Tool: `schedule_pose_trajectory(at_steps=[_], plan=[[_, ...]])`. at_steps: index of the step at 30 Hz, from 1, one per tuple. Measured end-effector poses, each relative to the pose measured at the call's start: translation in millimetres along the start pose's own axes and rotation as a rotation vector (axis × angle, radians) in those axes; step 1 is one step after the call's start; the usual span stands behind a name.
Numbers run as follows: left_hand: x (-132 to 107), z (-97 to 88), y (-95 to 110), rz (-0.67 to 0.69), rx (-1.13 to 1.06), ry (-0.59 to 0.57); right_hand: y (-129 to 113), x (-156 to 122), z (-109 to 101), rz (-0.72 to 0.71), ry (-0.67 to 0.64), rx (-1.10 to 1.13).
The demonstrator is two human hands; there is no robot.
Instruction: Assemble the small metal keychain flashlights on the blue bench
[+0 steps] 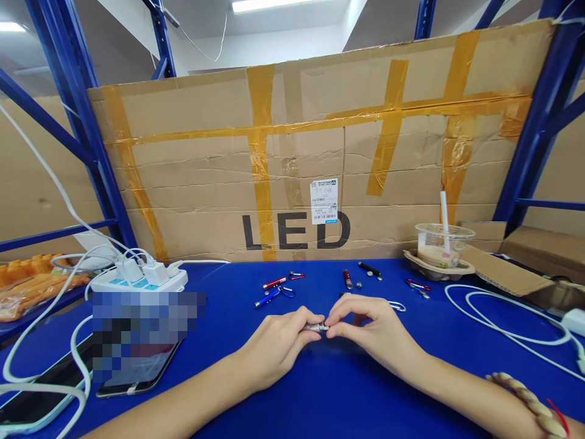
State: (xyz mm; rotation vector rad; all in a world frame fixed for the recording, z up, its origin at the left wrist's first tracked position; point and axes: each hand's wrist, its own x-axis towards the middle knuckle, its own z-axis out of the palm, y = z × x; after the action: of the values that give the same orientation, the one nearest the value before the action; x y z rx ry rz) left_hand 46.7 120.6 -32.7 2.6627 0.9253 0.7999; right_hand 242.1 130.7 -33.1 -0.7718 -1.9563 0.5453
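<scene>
Over the front middle of the blue table, my left hand [282,341] pinches a small silver metal tube [313,328], like the body of a mini flashlight. My right hand [372,326] is closed at the tube's narrow right end, thumb and fingertips touching it. The fingers cover part of the tube. Beyond my hands lie a red mini flashlight [274,283] and a blue mini flashlight [267,298] with a clip. Another dark red one [348,279] and a black one [369,268] lie farther right, with small round silver pieces beside them.
Phones [141,366] and a white power strip [137,280] with cables are on the left. A plastic cup with a straw [439,247] stands in a cardboard holder at the back right, near a coiled white cable [503,332]. A taped cardboard sheet [205,183] walls the back.
</scene>
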Motion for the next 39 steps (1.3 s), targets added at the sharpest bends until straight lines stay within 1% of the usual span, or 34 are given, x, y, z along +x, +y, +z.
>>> schedule_pose_trajectory(at_steps=[3,6,13,19,26,29,35,39], plan=[[-1.0,0.5,-2.0,0.058,0.007,0.024,0.6,0.7,-0.1,0.079,-0.006,0.013],[-1.2,0.2,-2.7,0.084,0.019,0.029,-0.5,1.4,-0.2,0.145,-0.006,0.028],[-0.4,0.5,-2.9,0.172,0.036,0.059,-2.6,1.2,-0.9,0.229,-0.016,0.005],[1.7,-0.2,2.1,0.028,0.041,0.029,-1.6,1.7,0.8,0.244,-0.044,-0.074],[2.7,-1.2,4.8,-0.053,0.055,0.010,-4.4,2.4,0.9,0.187,-0.015,-0.118],[2.1,-1.1,4.4,-0.070,0.049,-0.006,-5.5,2.7,0.7,0.160,-0.014,-0.106],[1.4,-1.8,2.0,-0.100,0.040,-0.071,-7.1,1.0,-1.1,0.170,-0.023,0.005],[1.6,-2.3,1.3,-0.077,0.045,-0.083,-5.4,0.7,-2.0,0.167,-0.034,0.064]])
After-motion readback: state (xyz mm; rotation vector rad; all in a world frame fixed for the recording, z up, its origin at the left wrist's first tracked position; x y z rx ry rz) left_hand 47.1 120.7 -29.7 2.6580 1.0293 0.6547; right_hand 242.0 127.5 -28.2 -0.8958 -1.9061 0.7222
